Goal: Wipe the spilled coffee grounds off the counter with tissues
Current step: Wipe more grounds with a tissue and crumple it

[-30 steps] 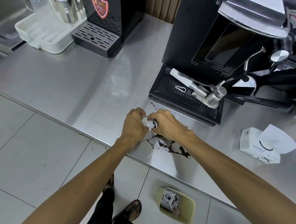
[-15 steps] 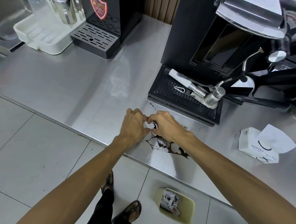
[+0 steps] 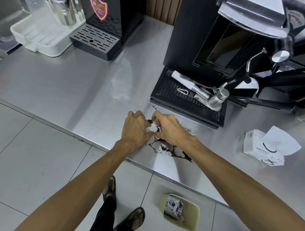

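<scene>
Dark coffee grounds [image 3: 171,151] lie smeared on the steel counter [image 3: 68,88] near its front edge, with more specks toward the drip tray. Just above the smear, my left hand [image 3: 135,129] and my right hand [image 3: 169,128] meet and both pinch a small crumpled white tissue [image 3: 153,128], stained dark at its edges. Most of the tissue is hidden between my fingers. A white tissue box [image 3: 264,150] with one sheet sticking up sits on the counter to the right.
A black coffee machine [image 3: 216,38] with its drip tray [image 3: 183,97] stands right behind my hands. A black dispenser [image 3: 104,21] and a white rack [image 3: 40,37] of cups sit at the back left. On the floor below stands a bin [image 3: 181,212] holding used tissues.
My hands stayed together over the spill, working the tissue between the fingers. The tissue now shows more between them, bunched tighter.
</scene>
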`<action>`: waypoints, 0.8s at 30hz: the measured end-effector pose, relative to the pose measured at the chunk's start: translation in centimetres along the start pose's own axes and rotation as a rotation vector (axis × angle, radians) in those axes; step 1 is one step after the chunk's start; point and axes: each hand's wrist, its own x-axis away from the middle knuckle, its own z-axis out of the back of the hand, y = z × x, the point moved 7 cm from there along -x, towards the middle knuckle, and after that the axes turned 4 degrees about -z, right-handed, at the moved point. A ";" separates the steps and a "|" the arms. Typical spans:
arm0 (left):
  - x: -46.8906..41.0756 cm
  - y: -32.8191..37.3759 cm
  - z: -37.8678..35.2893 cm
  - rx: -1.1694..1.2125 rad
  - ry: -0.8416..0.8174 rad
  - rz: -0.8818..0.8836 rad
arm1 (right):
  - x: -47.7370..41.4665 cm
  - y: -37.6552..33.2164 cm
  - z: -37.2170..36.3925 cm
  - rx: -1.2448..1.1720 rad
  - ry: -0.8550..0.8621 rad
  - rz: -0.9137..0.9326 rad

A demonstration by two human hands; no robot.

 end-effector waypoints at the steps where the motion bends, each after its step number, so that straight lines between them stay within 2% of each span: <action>1: 0.0 0.0 0.1 -0.005 0.000 -0.006 | 0.0 0.1 0.0 -0.016 0.004 -0.008; 16: -1.7 0.5 0.0 -0.030 -0.069 -0.162 | 0.2 1.0 -0.3 -0.133 0.116 -0.112; 24: -3.0 0.8 -0.6 0.124 -0.092 -0.259 | 0.7 1.8 -0.1 -0.155 0.199 -0.241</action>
